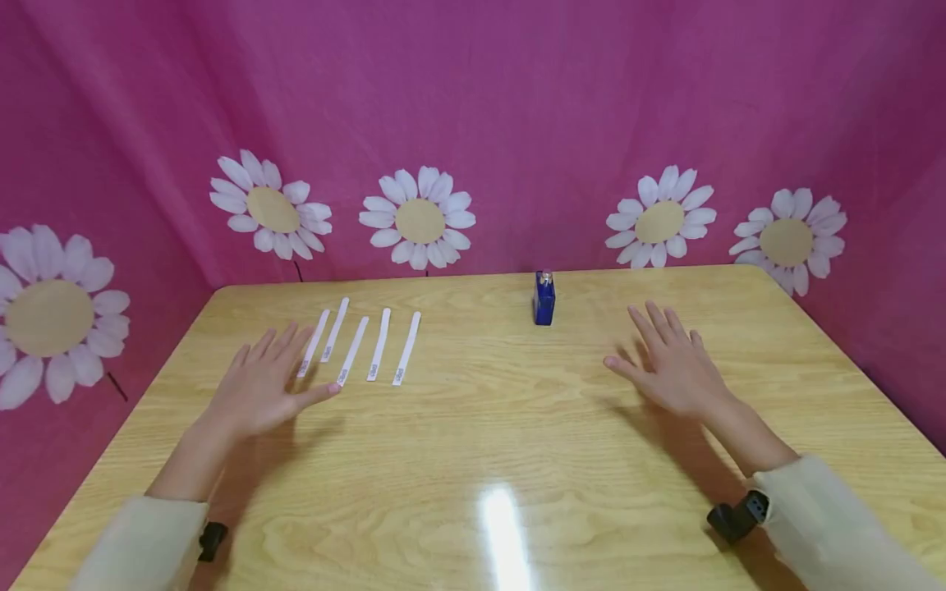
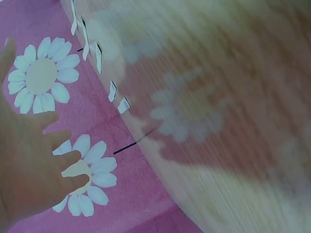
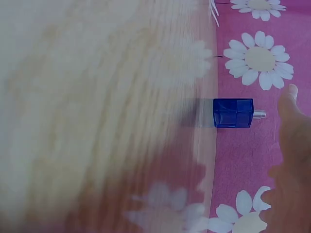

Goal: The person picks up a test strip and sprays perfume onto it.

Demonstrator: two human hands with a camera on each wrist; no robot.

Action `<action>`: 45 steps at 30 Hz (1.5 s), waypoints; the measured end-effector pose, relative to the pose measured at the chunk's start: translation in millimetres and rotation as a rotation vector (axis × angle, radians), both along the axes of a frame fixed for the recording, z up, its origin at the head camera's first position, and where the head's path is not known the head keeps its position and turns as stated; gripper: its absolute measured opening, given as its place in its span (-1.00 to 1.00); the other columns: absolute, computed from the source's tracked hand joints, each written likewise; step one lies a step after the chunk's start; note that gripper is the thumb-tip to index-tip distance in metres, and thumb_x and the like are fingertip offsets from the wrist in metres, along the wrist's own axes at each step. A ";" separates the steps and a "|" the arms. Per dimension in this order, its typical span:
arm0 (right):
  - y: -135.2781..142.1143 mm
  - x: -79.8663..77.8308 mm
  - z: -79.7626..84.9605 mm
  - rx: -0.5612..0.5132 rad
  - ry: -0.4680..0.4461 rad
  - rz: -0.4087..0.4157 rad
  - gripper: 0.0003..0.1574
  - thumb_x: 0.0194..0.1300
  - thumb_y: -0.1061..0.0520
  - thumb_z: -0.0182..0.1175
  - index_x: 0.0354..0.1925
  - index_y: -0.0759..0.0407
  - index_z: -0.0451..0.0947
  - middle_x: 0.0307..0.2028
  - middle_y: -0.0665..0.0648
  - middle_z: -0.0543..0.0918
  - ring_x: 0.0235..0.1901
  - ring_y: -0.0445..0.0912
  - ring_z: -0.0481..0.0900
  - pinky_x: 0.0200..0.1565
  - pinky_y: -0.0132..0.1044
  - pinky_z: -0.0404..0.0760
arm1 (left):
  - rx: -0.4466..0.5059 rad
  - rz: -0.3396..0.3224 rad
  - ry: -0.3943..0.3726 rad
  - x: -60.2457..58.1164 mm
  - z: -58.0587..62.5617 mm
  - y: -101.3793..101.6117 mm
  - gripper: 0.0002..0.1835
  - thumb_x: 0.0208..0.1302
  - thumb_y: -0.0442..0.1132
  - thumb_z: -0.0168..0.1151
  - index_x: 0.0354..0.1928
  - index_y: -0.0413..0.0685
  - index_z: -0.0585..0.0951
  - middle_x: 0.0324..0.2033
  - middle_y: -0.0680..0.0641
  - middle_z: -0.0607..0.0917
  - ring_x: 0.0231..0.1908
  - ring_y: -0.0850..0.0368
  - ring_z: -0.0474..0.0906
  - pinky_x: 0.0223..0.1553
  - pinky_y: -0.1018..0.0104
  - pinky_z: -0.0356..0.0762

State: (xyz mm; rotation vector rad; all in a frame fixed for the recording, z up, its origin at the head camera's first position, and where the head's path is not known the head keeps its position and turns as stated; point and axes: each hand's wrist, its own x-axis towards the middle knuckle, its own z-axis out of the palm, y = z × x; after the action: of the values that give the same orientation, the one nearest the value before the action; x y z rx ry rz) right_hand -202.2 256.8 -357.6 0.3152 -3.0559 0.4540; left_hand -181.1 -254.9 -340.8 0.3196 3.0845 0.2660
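Several white paper strips [image 1: 381, 345], printed near their lower ends, lie side by side on the left of the table. My left hand [image 1: 262, 386] hovers just beside them with fingers spread and holds nothing; its thumb tip overlaps the foot of one strip in the head view, and contact cannot be told. A dark blue glass bottle [image 1: 544, 299] with a silver spray neck stands upright near the back edge. To its right and nearer to me, my right hand [image 1: 676, 373] is held over the table, fingers extended, apart from the bottle. The right wrist view shows the bottle [image 3: 233, 113] sideways.
The glossy wooden table [image 1: 473, 443] reflects a bright light near its front. Behind it hangs a pink curtain [image 1: 473, 98] with large white daisies. Dark wrist cameras [image 1: 739, 517] sit at both cuffs.
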 end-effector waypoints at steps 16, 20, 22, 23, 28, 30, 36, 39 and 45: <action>-19.3 -26.1 4.5 -0.049 -0.048 0.072 0.12 0.38 -0.43 -0.04 0.57 0.07 -0.23 0.55 0.37 -0.15 0.53 0.37 -0.24 0.41 0.48 -0.15 | 0.087 -0.018 -0.040 -22.2 -2.1 -9.6 -0.03 0.29 0.27 0.12 0.49 -0.28 0.10 0.46 -0.42 0.14 0.43 -0.48 0.05 0.37 -0.47 0.04; -22.8 -39.0 1.3 -0.105 -0.046 0.103 0.07 0.40 -0.35 0.00 0.56 0.13 -0.18 0.54 0.41 -0.09 0.52 0.40 -0.20 0.44 0.43 -0.09 | 0.146 -0.016 -0.081 -27.4 -4.5 -15.0 -0.11 0.34 0.17 0.15 0.44 -0.37 0.17 0.42 -0.49 0.16 0.39 -0.51 0.07 0.35 -0.48 0.08; -23.9 -46.2 -0.8 -0.134 -0.056 0.112 0.03 0.42 -0.32 -0.02 0.56 0.14 -0.15 0.53 0.43 -0.07 0.51 0.41 -0.19 0.45 0.40 -0.07 | 0.179 -0.025 -0.082 -30.8 -6.8 -17.7 -0.15 0.34 0.10 0.18 0.40 -0.44 0.22 0.38 -0.53 0.21 0.36 -0.53 0.11 0.35 -0.44 0.12; -24.7 -49.7 -1.3 -0.146 -0.062 0.116 0.01 0.44 -0.31 -0.03 0.55 0.15 -0.14 0.52 0.43 -0.05 0.51 0.41 -0.18 0.45 0.39 -0.07 | 0.193 -0.026 -0.081 -32.6 -7.8 -18.9 -0.17 0.34 0.07 0.20 0.38 -0.47 0.24 0.35 -0.55 0.24 0.34 -0.53 0.14 0.35 -0.42 0.15; -29.3 -65.6 -2.5 -0.187 -0.094 0.129 -0.04 0.48 -0.30 -0.12 0.55 0.20 -0.13 0.52 0.41 -0.01 0.52 0.34 -0.10 0.48 0.30 -0.01 | 0.246 -0.025 -0.052 -39.9 -11.5 -21.0 -0.29 0.30 -0.11 0.28 0.26 -0.57 0.34 0.21 -0.59 0.40 0.19 -0.52 0.37 0.24 -0.33 0.37; -31.8 -71.8 -2.5 -0.200 -0.102 0.132 -0.04 0.49 -0.29 -0.13 0.55 0.22 -0.14 0.52 0.40 0.01 0.52 0.31 -0.06 0.49 0.27 0.01 | 0.262 -0.010 -0.052 -41.8 -12.5 -20.7 -0.33 0.28 -0.16 0.29 0.23 -0.58 0.38 0.15 -0.59 0.45 0.12 -0.49 0.46 0.17 -0.28 0.47; -41.0 -89.2 -3.9 -0.242 -0.120 0.135 -0.05 0.50 -0.28 -0.14 0.54 0.25 -0.12 0.52 0.38 0.04 0.52 0.28 -0.02 0.51 0.20 0.03 | 0.272 0.056 -0.055 -47.4 -18.1 -21.1 -0.44 0.22 -0.23 0.33 0.10 -0.59 0.46 -0.04 -0.52 0.60 -0.02 -0.37 0.58 0.05 -0.16 0.57; -44.7 -96.1 -4.2 -0.246 -0.121 0.144 -0.02 0.49 -0.31 -0.14 0.53 0.27 -0.12 0.51 0.38 0.05 0.50 0.28 0.04 0.51 0.18 0.05 | 0.272 0.084 -0.051 -50.0 -21.8 -22.9 -0.48 0.19 -0.27 0.35 0.05 -0.58 0.49 -0.12 -0.47 0.63 -0.08 -0.32 0.57 0.02 -0.13 0.57; -49.0 -106.7 -4.1 -0.276 -0.140 0.171 0.03 0.47 -0.33 -0.10 0.55 0.23 -0.17 0.54 0.36 -0.01 0.45 0.29 0.19 0.49 0.17 0.14 | 0.289 0.126 -0.054 -52.5 -23.4 -24.5 -0.55 0.14 -0.32 0.36 -0.03 -0.57 0.53 -0.19 -0.43 0.64 -0.15 -0.25 0.57 -0.08 0.00 0.58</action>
State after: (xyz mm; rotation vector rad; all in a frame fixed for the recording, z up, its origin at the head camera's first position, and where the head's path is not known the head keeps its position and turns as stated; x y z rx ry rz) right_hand -309.0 207.7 -361.7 0.5549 -3.0526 0.9322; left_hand -233.5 -279.4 -364.2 0.1213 3.0137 0.7152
